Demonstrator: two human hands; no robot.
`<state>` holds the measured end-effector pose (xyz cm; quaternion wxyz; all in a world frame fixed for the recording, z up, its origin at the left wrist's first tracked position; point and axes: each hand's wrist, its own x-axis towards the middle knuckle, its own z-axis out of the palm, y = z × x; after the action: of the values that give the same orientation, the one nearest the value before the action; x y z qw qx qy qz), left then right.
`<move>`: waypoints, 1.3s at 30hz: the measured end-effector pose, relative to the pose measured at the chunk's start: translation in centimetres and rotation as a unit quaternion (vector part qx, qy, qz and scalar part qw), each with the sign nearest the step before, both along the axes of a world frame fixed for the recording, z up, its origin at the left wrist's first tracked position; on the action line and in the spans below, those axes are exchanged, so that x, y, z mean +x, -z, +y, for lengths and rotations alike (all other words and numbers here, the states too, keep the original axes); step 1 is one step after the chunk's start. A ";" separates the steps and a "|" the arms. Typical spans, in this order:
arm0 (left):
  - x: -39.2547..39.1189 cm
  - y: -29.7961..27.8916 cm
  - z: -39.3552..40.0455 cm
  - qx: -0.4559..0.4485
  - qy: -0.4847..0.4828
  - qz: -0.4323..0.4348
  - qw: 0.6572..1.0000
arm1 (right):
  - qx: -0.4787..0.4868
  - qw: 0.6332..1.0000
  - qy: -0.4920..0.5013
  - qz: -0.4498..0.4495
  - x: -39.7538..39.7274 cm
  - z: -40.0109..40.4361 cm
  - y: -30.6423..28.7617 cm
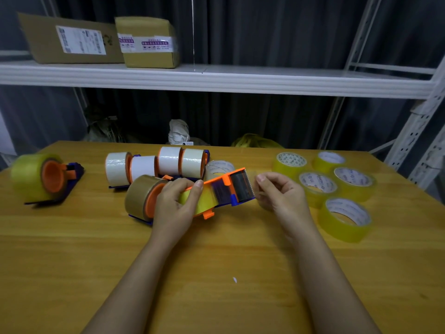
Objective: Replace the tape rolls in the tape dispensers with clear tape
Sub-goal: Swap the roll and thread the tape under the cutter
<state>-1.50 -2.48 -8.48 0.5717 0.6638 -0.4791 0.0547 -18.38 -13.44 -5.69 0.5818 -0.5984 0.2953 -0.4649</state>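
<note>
From the head view, a wooden table (216,261) carries several tape dispensers and loose rolls. At the centre the left hand (177,203) grips an orange-and-blue tape dispenser (224,191) by its body, fingers curled over the top and thumb along its near side, holding it just above the table with its cutter end pointing right. A yellowish clear tape roll (204,201) sits in this dispenser, partly hidden by the hand. The right hand (277,191) is at the cutter end, thumb and forefinger pinched together on what looks like the free tape end (252,175); the tape there is nearly see-through and blurred.

Just left of the left hand, a dispenser with a brown tape roll (140,196) lies on the table. Beyond it stand dispensers holding four white tape rolls (156,166) in a row, with another pale roll (218,168) lying just right of them. At the far left, a dispenser loaded with clear tape (36,177) lies on its side. To the right, five loose clear tape rolls (337,186) lie flat, grouped together.

Behind the table, a white shelf (240,79) holds two cardboard boxes (101,42) on its left part.
</note>
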 end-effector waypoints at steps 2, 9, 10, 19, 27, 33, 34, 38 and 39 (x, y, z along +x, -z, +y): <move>0.1 0.0 0.1 -0.002 -0.007 -0.025 1.000 | -0.014 1.000 -0.004 0.005 0.0 -0.1 0.0; 0.0 0.0 0.0 0.005 -0.012 -0.036 0.999 | -0.014 1.000 -0.014 -0.004 0.2 -0.2 -0.1; 0.0 0.0 0.0 0.007 -0.009 -0.038 0.999 | -0.011 1.000 -0.017 -0.006 0.2 -0.1 -0.1; -0.1 -0.1 0.0 0.001 0.002 -0.011 1.000 | 0.000 0.999 -0.016 -0.031 0.2 -0.1 0.1; 0.0 0.0 0.0 -0.007 0.017 0.011 1.000 | 0.067 0.993 -0.048 -0.083 0.1 0.0 -0.1; -0.3 -0.3 0.1 -0.005 0.031 0.035 0.999 | 0.070 0.993 -0.065 -0.076 0.1 0.2 0.0; -0.4 -0.4 0.1 -0.006 0.033 0.037 0.999 | 0.073 0.992 -0.070 -0.075 0.2 0.2 0.0; -0.6 -0.4 0.2 -0.003 0.036 0.045 0.998 | 0.085 0.990 -0.086 -0.076 0.1 0.2 0.1; -0.5 -0.3 0.2 -0.004 0.035 0.043 0.998 | 0.084 0.990 -0.083 -0.076 0.1 0.2 0.1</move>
<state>-2.04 -2.29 -8.14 0.5961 0.6462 -0.4765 0.0085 -18.27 -13.27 -5.78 0.6876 -0.5329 0.2376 -0.4322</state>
